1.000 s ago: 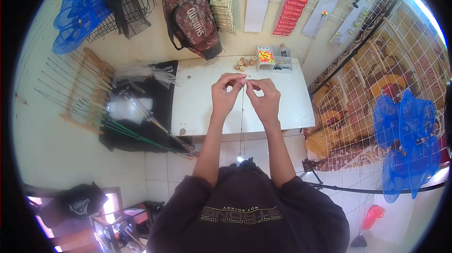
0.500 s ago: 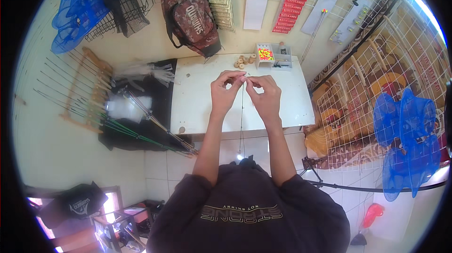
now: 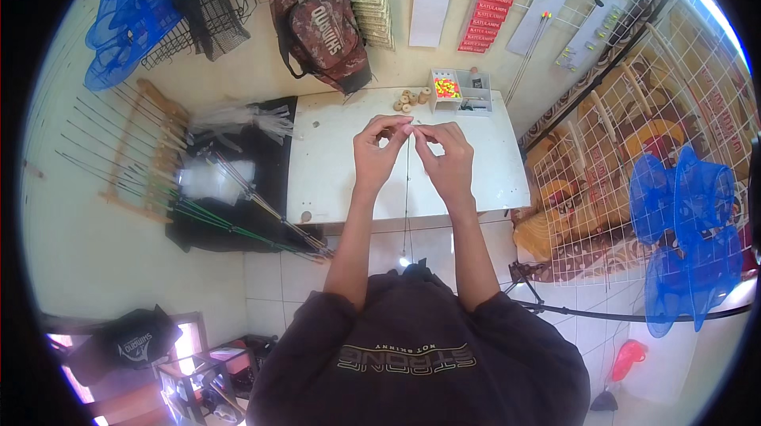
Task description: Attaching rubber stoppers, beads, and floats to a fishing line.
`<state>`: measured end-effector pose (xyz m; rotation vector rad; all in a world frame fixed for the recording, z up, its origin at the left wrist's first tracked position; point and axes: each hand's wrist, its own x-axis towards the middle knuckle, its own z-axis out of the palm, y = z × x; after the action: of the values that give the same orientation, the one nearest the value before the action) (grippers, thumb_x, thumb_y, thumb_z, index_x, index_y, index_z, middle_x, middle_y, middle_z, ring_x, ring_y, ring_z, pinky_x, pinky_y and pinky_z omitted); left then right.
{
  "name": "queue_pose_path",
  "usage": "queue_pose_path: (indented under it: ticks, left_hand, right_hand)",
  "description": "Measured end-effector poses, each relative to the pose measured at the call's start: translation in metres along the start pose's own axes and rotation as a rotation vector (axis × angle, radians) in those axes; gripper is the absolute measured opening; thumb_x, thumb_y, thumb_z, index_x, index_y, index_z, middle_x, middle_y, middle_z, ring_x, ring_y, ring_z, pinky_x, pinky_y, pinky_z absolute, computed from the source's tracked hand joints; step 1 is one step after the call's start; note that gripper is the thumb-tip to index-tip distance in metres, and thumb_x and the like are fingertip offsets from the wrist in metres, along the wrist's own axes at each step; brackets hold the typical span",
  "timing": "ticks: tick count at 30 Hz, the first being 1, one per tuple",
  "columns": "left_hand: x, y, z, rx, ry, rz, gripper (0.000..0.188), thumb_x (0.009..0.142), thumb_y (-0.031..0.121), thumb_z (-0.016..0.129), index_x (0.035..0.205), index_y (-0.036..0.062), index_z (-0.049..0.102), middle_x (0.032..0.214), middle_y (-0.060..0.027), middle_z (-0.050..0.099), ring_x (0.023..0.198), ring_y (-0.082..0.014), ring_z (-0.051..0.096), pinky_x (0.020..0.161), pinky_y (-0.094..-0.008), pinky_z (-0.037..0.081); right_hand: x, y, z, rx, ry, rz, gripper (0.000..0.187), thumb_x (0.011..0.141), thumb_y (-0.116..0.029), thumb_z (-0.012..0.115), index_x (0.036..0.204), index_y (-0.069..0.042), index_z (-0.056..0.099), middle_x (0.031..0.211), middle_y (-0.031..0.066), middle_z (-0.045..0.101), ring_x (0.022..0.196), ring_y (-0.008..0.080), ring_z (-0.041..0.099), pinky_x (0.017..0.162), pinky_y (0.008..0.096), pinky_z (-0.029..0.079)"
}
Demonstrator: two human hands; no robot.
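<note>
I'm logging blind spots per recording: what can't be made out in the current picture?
Head view: exactly what the left hand and right hand pinch atop the thin dark line; tiny, hidden by their grip.
Head view: small contents at the right of the white tray; too small.
Head view: the camouflage bag's top; cut off by the upper edge.

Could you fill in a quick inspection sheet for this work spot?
Surface: white table, a few dark marks.
Job's things: thin dark line, running down from the fingertips.
Clutter: small brown round pieces beside a pale divided tray at the back.
Hands: left hand and right hand pinch together at the line's upper end; detail too small to tell.
Cables: nothing seen.
Surroundings: camouflage bag on the wall, blue mesh net far right.
</note>
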<state>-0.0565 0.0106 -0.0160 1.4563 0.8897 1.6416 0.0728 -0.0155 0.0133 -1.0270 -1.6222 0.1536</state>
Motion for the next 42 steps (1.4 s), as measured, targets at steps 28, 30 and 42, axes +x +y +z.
queue_pose_path:
  ticks: [28, 30, 42]
  left_hand:
    - [0.008, 0.020, 0.005, 0.307, 0.047, 0.237, 0.009, 0.081, 0.006, 0.069, 0.090, 0.0059, 0.070, 0.088, -0.0035, 0.068, 0.081, -0.0157, 0.056, 0.063, -0.0269, 0.044]
    - [0.008, 0.018, 0.006, 0.332, 0.041, 0.254, 0.010, 0.080, 0.004, 0.070, 0.089, 0.0053, 0.070, 0.088, -0.0030, 0.069, 0.080, -0.0159, 0.056, 0.062, -0.0268, 0.043]
    - [0.009, 0.018, 0.011, 0.399, 0.050, 0.334, 0.012, 0.076, 0.000, 0.071, 0.086, 0.0048, 0.069, 0.085, -0.0045, 0.068, 0.077, -0.0175, 0.056, 0.060, -0.0280, 0.044]
  right_hand:
    - [0.004, 0.007, 0.000, 0.215, 0.001, 0.088, 0.019, 0.083, -0.007, 0.067, 0.101, -0.004, 0.065, 0.086, 0.0091, 0.065, 0.079, 0.0204, 0.059, 0.067, 0.0301, 0.048]
    - [0.006, 0.006, -0.001, 0.234, 0.009, 0.080, 0.021, 0.083, -0.009, 0.068, 0.103, -0.006, 0.066, 0.091, 0.0079, 0.066, 0.080, 0.0192, 0.059, 0.068, 0.0301, 0.047]
    - [0.012, 0.004, -0.002, 0.169, 0.083, 0.058, 0.007, 0.082, -0.007, 0.068, 0.089, -0.007, 0.068, 0.085, 0.0049, 0.065, 0.081, 0.0197, 0.057, 0.063, 0.0297, 0.046]
